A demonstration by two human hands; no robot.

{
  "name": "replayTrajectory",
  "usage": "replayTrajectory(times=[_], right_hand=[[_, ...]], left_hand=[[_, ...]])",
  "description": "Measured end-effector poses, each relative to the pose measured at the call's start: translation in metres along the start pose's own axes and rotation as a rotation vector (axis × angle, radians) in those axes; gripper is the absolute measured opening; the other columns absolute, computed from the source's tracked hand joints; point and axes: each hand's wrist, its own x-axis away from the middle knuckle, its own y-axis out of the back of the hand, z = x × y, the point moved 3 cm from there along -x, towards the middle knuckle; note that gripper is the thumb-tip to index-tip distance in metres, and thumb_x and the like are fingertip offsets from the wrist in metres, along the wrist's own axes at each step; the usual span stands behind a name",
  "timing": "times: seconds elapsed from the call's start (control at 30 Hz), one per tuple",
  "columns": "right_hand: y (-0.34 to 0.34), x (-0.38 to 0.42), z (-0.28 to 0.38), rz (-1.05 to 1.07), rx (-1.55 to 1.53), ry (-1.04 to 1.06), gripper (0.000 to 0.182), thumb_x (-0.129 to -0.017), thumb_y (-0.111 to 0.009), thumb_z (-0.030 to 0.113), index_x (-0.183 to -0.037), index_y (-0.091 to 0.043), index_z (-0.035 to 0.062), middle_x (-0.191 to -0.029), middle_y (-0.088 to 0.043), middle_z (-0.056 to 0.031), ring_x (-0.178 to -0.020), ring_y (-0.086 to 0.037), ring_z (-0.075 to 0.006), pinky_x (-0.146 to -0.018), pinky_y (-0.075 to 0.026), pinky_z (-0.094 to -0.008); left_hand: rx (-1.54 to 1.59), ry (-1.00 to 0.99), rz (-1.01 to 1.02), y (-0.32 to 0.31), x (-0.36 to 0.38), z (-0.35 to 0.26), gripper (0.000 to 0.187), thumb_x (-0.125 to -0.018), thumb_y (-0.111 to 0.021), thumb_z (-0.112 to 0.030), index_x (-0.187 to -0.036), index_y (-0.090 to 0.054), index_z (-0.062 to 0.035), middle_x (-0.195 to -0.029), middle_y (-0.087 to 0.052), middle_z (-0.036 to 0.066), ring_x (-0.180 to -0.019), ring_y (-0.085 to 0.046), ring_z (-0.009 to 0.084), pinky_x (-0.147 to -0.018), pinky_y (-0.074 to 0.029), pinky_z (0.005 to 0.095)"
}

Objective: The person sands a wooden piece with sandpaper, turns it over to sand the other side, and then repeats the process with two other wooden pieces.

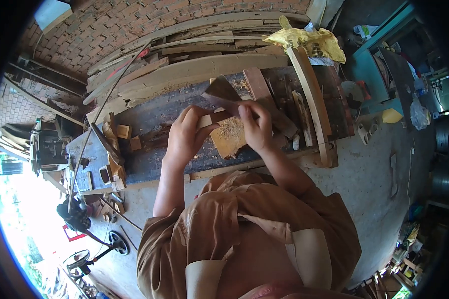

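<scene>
Both of my hands are raised over the workbench (149, 159). My left hand (183, 130) is closed around a small piece of wood (205, 121) with a pale end. My right hand (257, 125) grips a tool with a broad, flared metal blade (221, 91), its thumb pressed near the narrow end. The blade points up and away to the left, and its handle is hidden by the fingers. A dark brown strip (221, 116) spans the gap between the hands. Below them lies a yellowish wooden board (222, 145) topped with shavings (232, 129).
A long pale beam (312, 99) crosses the bench's right side beside a reddish plank (257, 85). Small wood blocks (123, 131) sit at the left. Long boards (204, 70) are stacked along the brick wall (134, 25). A yellow bag (304, 41) rests at the back right.
</scene>
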Motion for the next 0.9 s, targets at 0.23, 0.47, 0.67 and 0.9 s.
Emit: replayTrajectory(times=[0.23, 0.47, 0.67, 0.9], right_hand=[[0.021, -0.004, -0.057, 0.001, 0.231, -0.251, 0.032, -0.089, -0.048, 0.029, -0.087, -0.058, -0.0016, -0.074, -0.060, -0.0084, -0.069, -0.053, -0.0131, -0.064, -0.041, -0.0266], [0.012, 0.006, -0.047, -0.084, 0.009, -0.057, 0.024, -0.087, -0.052, 0.022, -0.090, -0.059, -0.0015, -0.078, -0.060, -0.0084, -0.074, -0.054, -0.0124, -0.068, -0.041, -0.0249], [0.011, 0.005, -0.058, -0.068, 0.239, -0.311, 0.027, -0.086, -0.053, 0.026, -0.088, -0.059, 0.0000, -0.072, -0.058, -0.0054, -0.065, -0.051, -0.0115, -0.059, -0.041, -0.0257], [0.007, 0.012, -0.060, -0.092, 0.028, -0.130, 0.023, -0.089, -0.048, 0.021, -0.088, -0.058, 0.0001, -0.068, -0.055, -0.0022, -0.062, -0.048, -0.0081, -0.056, -0.039, -0.0220]], left_hand=[[-0.029, -0.057, 0.045, -0.002, 0.006, -0.001, 0.028, -0.069, -0.068, -0.015, -0.090, -0.053, -0.0032, -0.083, -0.055, 0.012, -0.075, -0.056, 0.0318, -0.062, -0.045, 0.0357], [-0.001, 0.006, 0.038, 0.000, 0.007, -0.002, 0.030, -0.068, -0.069, -0.012, -0.091, -0.053, -0.0010, -0.083, -0.057, 0.012, -0.078, -0.056, 0.0274, -0.069, -0.044, 0.0330], [0.019, -0.001, 0.000, 0.003, 0.014, 0.010, 0.030, -0.069, -0.068, -0.015, -0.091, -0.052, -0.0021, -0.083, -0.055, 0.012, -0.076, -0.055, 0.0315, -0.064, -0.045, 0.0364], [0.011, 0.075, -0.056, 0.006, 0.010, 0.019, 0.029, -0.071, -0.068, -0.016, -0.087, -0.049, -0.0012, -0.080, -0.055, 0.014, -0.073, -0.054, 0.0325, -0.063, -0.044, 0.0367]])
